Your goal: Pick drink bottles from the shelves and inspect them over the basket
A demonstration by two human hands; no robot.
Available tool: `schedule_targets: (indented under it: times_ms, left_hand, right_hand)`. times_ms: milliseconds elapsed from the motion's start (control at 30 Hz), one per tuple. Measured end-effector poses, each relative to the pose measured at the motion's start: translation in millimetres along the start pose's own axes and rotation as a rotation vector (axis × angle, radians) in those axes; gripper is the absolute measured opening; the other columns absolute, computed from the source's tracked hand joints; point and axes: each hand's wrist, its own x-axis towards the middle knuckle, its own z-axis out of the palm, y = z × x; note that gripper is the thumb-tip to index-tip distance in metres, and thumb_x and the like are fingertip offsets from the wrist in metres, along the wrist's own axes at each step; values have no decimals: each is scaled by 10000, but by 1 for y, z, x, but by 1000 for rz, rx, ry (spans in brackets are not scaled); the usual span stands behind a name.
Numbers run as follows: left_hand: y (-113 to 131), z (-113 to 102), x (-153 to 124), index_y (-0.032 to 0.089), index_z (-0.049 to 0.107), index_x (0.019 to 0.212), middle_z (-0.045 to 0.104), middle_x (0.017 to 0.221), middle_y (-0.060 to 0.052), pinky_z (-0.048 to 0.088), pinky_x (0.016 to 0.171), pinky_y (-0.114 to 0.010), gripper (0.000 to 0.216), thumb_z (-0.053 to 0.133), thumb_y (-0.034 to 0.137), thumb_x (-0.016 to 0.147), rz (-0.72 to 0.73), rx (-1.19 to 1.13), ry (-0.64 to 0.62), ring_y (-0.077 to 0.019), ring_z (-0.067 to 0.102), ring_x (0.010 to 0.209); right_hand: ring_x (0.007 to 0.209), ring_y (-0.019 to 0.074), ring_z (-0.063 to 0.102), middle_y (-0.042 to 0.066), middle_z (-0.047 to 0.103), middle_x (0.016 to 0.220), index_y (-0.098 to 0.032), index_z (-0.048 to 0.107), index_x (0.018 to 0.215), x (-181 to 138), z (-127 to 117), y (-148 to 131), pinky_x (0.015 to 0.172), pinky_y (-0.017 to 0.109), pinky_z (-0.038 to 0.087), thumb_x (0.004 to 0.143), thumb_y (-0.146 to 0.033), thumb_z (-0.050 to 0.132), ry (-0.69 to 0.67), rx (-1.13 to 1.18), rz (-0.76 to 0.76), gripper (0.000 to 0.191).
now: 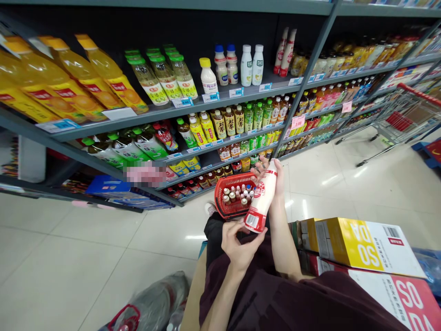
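A tall white bottle (262, 195) with red print and a red base lies tilted between my two hands, in front of my body. My left hand (239, 246) grips its base, thumb and fingers on either side. Around the upper part and neck of the bottle is my right hand (279, 184), its palm behind it and some fingers showing past the far side. Just beyond the bottle, a red shopping basket (220, 202) stands on the floor with several small capped bottles (236, 193) inside.
Shelves (237, 94) of bottled drinks run across the front, with large orange juice bottles (106, 76) at left. Soda cartons (361, 243) are stacked at my right. A shopping cart (399, 115) stands further right. A plastic-wrapped pack (155, 299) is at lower left.
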Motion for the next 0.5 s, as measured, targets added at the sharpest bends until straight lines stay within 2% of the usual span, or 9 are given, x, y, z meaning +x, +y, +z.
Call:
schedule_targets:
  times_ms: [133,267,400,500]
  left_hand:
    - [3,-1,1,190,660,1058,647,908,2,605,642,-250,411,859,76,718,219,80,16,-98,646,649]
    - [-1,-2,-4,202,709,1016,739,900,-21,602,615,-239,377,784,-47,743,400,92,-9,-121,702,678]
    - [-5,-2,-10,221,725,1017,743,912,-20,619,630,-256,390,760,-68,758,461,107,-32,-120,703,677]
    - [-2,1,-4,186,703,939,701,910,-28,620,658,-240,321,775,-57,742,413,106,16,-115,691,699]
  right_hand:
    - [812,209,750,30,775,858,-218,657,1072,-1,1,-1,713,328,622,888,-505,576,25,31,34,351]
    - [781,207,756,30,786,879,-218,653,1125,-1,3,1,645,308,624,907,-483,577,13,75,53,351]
    - [721,203,757,17,789,847,-223,635,1169,-1,2,6,592,304,627,940,-451,565,-3,105,62,331]
    - [663,179,734,7,779,826,-227,627,1137,1,-2,8,544,274,604,943,-426,568,-17,120,44,283]
